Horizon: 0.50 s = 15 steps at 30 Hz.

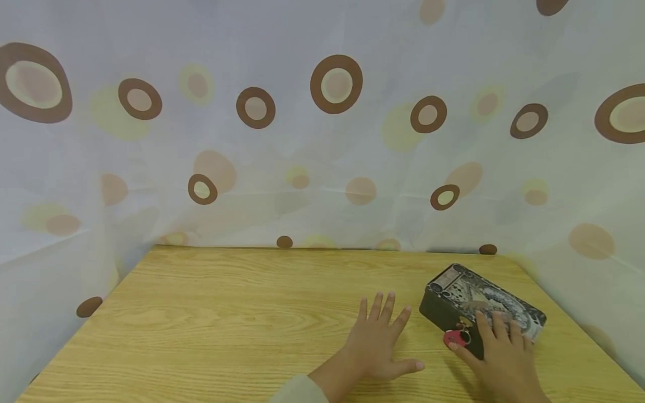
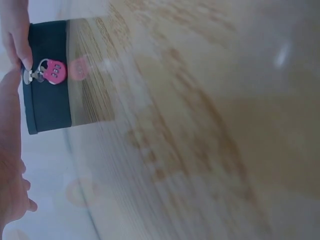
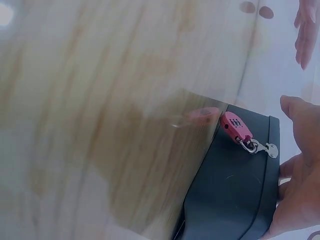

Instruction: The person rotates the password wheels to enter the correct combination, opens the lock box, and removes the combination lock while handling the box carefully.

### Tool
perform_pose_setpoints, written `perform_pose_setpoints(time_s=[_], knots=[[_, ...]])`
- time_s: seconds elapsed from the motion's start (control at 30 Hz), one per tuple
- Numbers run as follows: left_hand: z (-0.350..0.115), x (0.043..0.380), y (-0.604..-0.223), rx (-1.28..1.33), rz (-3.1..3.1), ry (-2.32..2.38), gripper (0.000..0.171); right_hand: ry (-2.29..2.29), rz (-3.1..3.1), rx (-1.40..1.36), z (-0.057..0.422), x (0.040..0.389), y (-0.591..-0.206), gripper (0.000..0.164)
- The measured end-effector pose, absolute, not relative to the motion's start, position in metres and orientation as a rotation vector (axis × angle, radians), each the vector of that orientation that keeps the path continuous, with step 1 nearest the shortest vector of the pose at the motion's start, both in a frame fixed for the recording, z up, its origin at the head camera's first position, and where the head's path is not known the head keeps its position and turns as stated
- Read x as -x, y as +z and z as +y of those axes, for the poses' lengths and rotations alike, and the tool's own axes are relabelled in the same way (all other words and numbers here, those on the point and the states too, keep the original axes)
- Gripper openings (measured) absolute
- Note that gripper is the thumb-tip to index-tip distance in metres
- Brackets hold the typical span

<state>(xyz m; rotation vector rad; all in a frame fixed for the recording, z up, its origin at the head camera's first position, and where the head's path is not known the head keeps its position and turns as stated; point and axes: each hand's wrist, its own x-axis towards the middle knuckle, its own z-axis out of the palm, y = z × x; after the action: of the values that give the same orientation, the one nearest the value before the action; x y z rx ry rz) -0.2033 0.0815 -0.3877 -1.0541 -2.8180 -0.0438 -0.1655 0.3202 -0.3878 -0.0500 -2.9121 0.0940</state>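
A dark tin box (image 1: 440,308) with a patterned black-and-white lid (image 1: 478,291) stands at an angle on the right of the table. On its front hangs a pink combination padlock (image 3: 235,126), its shackle through a silver hasp (image 3: 271,150). My right hand (image 1: 506,358) lies over the lid's near edge, fingers extended on top, its thumb close to the padlock in the head view. Left of the box, my left hand (image 1: 373,347) holds nothing; its fingers are spread and its thumb points toward the box.
The wood-grain table (image 1: 201,324) reaches back to a pale curtain (image 1: 302,140) with brown and beige circles, which also runs along both sides. The box sits near the table's right edge.
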Motion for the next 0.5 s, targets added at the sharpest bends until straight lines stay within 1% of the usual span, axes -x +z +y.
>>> perform_pose_setpoints(time_s=[0.23,0.5], knots=[[0.0830,0.2043,-0.3892,1.059,-2.819,0.007,0.083,0.086,-2.910,0.001,0.3184,0.1658,-0.3878,0.090],[0.0841,0.2038,-0.3894,1.066,-2.800,0.023,0.084,0.111,-2.908,-0.013,0.3150,0.1663,-0.3887,0.090]])
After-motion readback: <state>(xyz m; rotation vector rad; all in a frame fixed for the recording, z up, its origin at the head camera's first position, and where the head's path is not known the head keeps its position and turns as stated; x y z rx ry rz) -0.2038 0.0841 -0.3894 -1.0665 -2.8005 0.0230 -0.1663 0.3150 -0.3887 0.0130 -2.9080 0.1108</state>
